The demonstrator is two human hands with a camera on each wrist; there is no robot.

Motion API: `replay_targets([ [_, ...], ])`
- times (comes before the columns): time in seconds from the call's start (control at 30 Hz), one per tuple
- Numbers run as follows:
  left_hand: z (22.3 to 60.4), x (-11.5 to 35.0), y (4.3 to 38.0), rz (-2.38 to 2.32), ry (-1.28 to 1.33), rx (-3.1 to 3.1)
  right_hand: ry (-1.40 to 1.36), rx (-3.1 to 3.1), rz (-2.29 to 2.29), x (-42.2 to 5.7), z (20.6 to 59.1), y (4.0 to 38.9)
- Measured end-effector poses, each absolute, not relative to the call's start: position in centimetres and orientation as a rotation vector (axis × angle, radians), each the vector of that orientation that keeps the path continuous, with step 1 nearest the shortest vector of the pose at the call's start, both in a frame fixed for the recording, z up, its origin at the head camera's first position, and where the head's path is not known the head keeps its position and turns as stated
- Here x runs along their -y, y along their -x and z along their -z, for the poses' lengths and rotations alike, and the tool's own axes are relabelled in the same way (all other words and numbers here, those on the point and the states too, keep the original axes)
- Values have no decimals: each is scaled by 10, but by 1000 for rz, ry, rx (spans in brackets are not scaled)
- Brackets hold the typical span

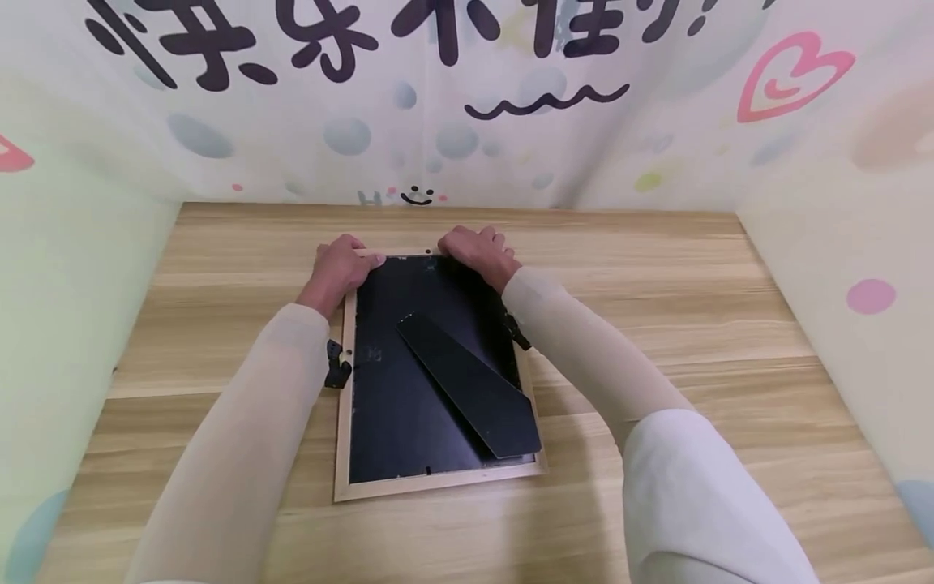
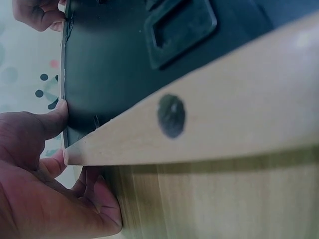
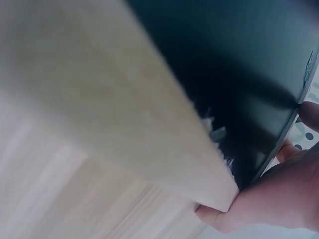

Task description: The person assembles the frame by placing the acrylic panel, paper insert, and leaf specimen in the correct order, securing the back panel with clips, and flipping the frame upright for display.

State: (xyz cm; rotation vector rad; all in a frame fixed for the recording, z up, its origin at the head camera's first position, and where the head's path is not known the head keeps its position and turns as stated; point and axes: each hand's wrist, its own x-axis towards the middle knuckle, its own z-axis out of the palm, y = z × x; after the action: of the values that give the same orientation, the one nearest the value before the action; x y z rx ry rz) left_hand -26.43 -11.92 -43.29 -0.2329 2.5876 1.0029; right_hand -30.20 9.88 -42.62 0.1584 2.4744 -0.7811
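A picture frame (image 1: pixel 343 442) with a pale wooden rim is back side up on the wood-grain table. Its black backing board (image 1: pixel 387 397) carries a black easel leg (image 1: pixel 474 389), slanting down to the lower right. At the far left corner my left hand (image 1: pixel 340 269) grips the rim, thumb over the edge and fingers lower down, as the left wrist view shows. My right hand (image 1: pixel 477 253) holds the far edge near the right corner. Its fingertips are partly hidden. A dark round spot (image 2: pixel 171 116) marks the frame's side.
The wood-grain table (image 1: pixel 657 324) meets a white printed wall sheet (image 1: pixel 511 162) just past the frame, with more sheeting at both sides. Dark wrist-strap pieces (image 1: pixel 337 365) show beside the frame's edges. Torn pale scraps (image 3: pixel 217 133) cling inside the rim.
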Motion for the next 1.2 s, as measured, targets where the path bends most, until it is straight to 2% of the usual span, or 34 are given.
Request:
replay_targets([
  [1.2,433,120,260,-1054,265,-2577,-322,-2376,915,-102,426,296],
])
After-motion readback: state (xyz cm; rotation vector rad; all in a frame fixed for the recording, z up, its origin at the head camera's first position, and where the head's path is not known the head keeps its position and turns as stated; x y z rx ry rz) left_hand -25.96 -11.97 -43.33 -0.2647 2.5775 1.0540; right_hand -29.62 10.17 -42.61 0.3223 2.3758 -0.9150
